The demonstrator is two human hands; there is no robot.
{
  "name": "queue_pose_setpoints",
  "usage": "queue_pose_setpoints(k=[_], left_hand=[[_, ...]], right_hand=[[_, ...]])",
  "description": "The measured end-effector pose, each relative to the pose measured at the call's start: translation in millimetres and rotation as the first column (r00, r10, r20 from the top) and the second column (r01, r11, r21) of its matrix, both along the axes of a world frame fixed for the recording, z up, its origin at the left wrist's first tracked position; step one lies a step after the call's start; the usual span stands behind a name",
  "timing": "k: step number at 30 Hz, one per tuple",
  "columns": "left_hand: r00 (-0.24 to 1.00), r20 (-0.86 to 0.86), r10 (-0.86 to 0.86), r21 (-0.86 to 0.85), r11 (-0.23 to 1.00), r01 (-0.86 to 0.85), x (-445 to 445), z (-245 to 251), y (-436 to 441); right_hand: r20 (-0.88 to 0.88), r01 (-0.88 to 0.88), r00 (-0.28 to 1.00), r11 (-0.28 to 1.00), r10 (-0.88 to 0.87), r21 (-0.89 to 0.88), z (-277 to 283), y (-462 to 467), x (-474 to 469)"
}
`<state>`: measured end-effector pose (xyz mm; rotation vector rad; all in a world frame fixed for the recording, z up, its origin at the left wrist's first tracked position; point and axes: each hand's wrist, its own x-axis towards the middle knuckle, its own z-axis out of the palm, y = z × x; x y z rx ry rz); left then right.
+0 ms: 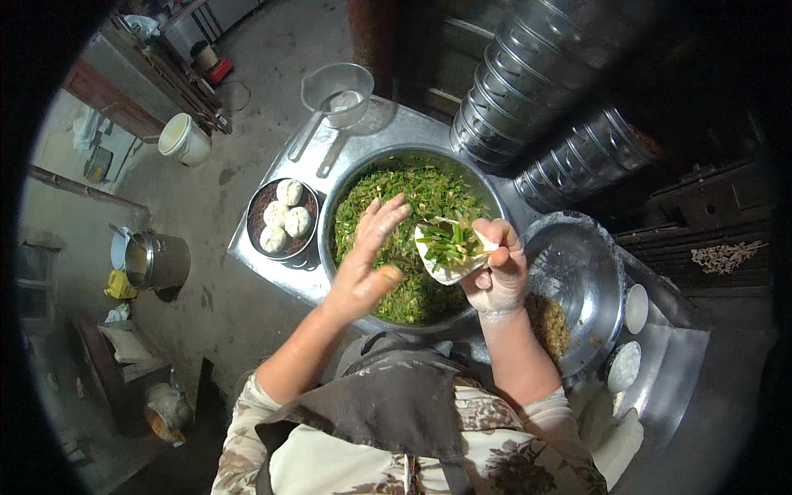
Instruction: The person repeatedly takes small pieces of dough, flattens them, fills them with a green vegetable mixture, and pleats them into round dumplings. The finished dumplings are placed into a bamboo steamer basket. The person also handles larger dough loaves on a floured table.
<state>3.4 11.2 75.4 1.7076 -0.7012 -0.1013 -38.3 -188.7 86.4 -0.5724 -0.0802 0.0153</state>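
Note:
My right hand [501, 272], dusted with white flour, holds a cupped dough wrapper [455, 275] by its right edge. Chopped green filling [456, 238] is heaped in that wrapper, with some pieces sticking up over the rim. Fingers spread and holding nothing, my left hand [365, 263] hovers left of the wrapper, with a green scrap on its thumb. Both hands are above a wide metal basin [330, 204] full of chopped greens [408, 192]. Left of the basin, several pleated white buns [275, 213] sit in a small round steamer tier [252, 232].
A clear plastic dipper [337, 93] stands at the metal table's [272, 272] far side. Two stacks of metal steamer tiers [495, 105] rise behind. To the right are a metal bowl [575, 260] with yellowish-brown mash [549, 325] and two small white bowls [636, 309]. A white bucket [192, 145] and metal pot [170, 260] stand leftward.

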Motion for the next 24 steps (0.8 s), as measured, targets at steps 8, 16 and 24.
queue_pose_setpoints(k=[8, 16, 24], left_hand=[[0.946, -0.320, -0.057, -0.247, 0.969, -0.025, -20, -17, -36], [0.716, -0.691, -0.099, -0.472, 0.812, -0.344, -26, -36, -54], [0.616, -0.785, -0.061, -0.429, 0.771, -0.470, -23, -41, -50]], right_hand=[[0.032, 0.138, 0.990, 0.983, -0.135, -0.123, -29, 18, -7], [0.390, 0.403, 0.910, 0.532, -0.143, -0.745, -49, 17, -14], [0.407, 0.439, 0.890, 0.142, -0.208, -0.887, -52, 18, -16]])
